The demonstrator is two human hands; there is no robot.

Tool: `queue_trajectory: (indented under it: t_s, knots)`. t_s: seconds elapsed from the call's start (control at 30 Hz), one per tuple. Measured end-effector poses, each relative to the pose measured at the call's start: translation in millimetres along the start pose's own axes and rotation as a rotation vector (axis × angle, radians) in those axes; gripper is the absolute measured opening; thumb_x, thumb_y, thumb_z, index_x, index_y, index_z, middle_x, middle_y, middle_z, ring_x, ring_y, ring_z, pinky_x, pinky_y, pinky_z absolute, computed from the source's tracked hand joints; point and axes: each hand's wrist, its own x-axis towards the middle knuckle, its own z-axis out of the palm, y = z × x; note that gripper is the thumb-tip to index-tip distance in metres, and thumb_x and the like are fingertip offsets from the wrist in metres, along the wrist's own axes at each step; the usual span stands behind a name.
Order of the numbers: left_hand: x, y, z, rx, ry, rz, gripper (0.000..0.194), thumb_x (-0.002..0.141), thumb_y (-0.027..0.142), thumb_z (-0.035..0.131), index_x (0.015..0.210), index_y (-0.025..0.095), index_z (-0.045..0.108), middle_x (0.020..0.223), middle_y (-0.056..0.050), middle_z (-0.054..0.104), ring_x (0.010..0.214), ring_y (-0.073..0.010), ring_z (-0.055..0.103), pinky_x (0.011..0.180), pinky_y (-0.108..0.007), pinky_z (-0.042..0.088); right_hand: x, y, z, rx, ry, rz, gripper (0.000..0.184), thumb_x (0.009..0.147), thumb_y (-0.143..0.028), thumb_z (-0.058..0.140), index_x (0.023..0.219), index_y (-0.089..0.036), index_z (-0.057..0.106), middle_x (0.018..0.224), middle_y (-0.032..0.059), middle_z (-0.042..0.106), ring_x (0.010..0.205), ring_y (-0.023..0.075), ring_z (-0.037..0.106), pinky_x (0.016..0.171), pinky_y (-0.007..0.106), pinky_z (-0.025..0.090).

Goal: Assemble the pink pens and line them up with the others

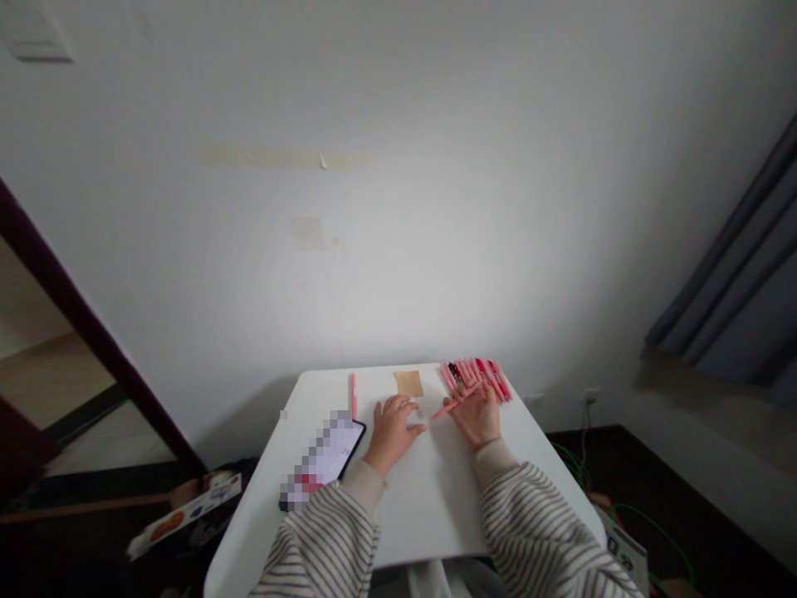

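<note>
My right hand, palm turned up, holds a pink pen across its fingers, the tip pointing left. Just beyond it lies a row of pink, red and dark pens at the back right of the white table. My left hand hovers over or rests on the middle of the table, thumb and fingers curved and apart; I see nothing held in it. A small tan paper square lies beyond its fingertips. To its left, one pink pen lies alone, pointing away from me.
A tablet or large phone with a lit, partly pixelated screen lies left of my left forearm. The white wall stands behind the table. Green cables and a box are on the floor at right; a grey curtain hangs there.
</note>
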Motion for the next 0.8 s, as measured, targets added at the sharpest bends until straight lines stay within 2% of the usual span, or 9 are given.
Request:
queue_trajectory:
  t_s: [0.1,0.17,0.27,0.37,0.63,0.8]
  knots:
    - [1.7,-3.1,2.8,0.048,0.028,0.001,0.048,0.076,0.042,0.065,0.121,0.028,0.053,0.135,-0.006,0.051,0.129,-0.0242,0.04,0.109,-0.053,0.025,-0.3,-0.5,-0.1,0.011,-0.002,0.041,0.025,0.081,-0.048,0.053,0.078,-0.023,0.059,0.063,-0.0047,0.05,0.058,0.011,0.047,0.064,0.031,0.047]
    - [2.4,-6.1,5.4,0.096,0.042,-0.002,0.055,0.079,0.046,0.06,0.129,0.028,0.046,0.14,-0.007,0.046,0.132,-0.0255,0.037,0.109,-0.056,0.025,-0.5,-0.3,-0.3,-0.014,0.015,0.054,0.018,0.079,-0.042,0.06,0.083,-0.024,0.062,0.066,-0.0048,0.054,0.061,0.0108,0.05,0.071,0.033,0.049]
    - [2.7,-9.6,8.4,0.171,0.036,0.0,0.055,0.082,0.049,0.053,0.132,0.028,0.043,0.141,-0.008,0.045,0.133,-0.0269,0.035,0.109,-0.057,0.026,-0.1,1.6,-1.7,-0.049,0.056,0.046,0.013,0.075,-0.032,0.067,0.086,-0.025,0.065,0.071,-0.0048,0.059,0.065,0.0103,0.053,0.083,0.037,0.05]
    - [2.3,-10.5,9.5,0.209,0.018,-0.007,0.052,0.085,0.051,0.048,0.13,0.026,0.045,0.14,-0.008,0.047,0.133,-0.0277,0.035,0.109,-0.057,0.025,1.5,4.4,-4.3,-0.084,0.063,0.012,0.019,0.072,-0.035,0.072,0.087,-0.025,0.066,0.075,-0.0037,0.062,0.072,0.0122,0.056,0.089,0.043,0.049]
    - [2.2,-8.3,3.8,0.225,0.051,0.006,0.05,0.083,0.052,0.051,0.123,0.023,0.053,0.127,-0.009,0.054,0.119,-0.0264,0.044,0.103,-0.046,0.03,7.6,8.4,-9.1,-0.323,0.092,-0.134,0.034,0.07,-0.054,0.07,0.089,-0.026,0.064,0.075,-0.0011,0.06,0.077,0.0165,0.058,0.083,0.046,0.052]
    - [3.5,-5.8,-1.6,0.176,0.056,0.002,0.042,0.081,0.05,0.054,0.116,0.026,0.06,0.118,-0.007,0.058,0.109,-0.0241,0.046,0.098,-0.042,0.032,7.0,11.4,-8.1,-0.675,0.14,-0.309,0.036,0.067,-0.053,0.072,0.075,-0.02,0.058,0.074,-0.0017,0.057,0.07,0.0126,0.054,0.074,0.034,0.052]
